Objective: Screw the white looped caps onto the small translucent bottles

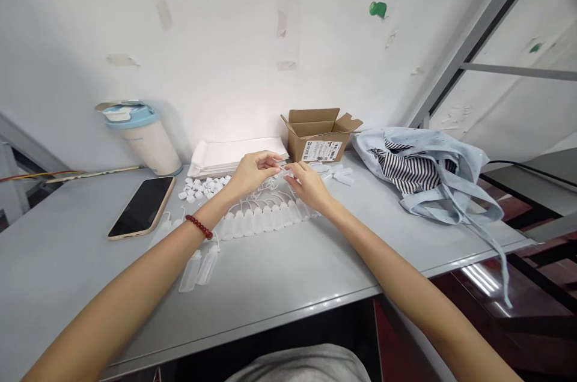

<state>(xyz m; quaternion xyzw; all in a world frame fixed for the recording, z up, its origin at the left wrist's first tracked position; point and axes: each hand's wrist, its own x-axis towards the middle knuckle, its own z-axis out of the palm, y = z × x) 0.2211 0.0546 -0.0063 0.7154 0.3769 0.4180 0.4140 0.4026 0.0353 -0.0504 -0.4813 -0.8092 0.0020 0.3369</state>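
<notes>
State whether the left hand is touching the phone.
Apart: the head view shows white caps and gray tabletop between the left hand and phone.

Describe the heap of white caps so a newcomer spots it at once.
On the grey table, find the smartphone lying flat at the left. Between it and the person's left hand, just in front of the white packaging, lies a loose heap of small white caps. Unlike the translucent bottles lined up nearby, these are short, opaque and jumbled.

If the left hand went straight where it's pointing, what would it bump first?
The left hand would probably bump the right hand first; their fingers look very close, though depth is unclear.
</notes>
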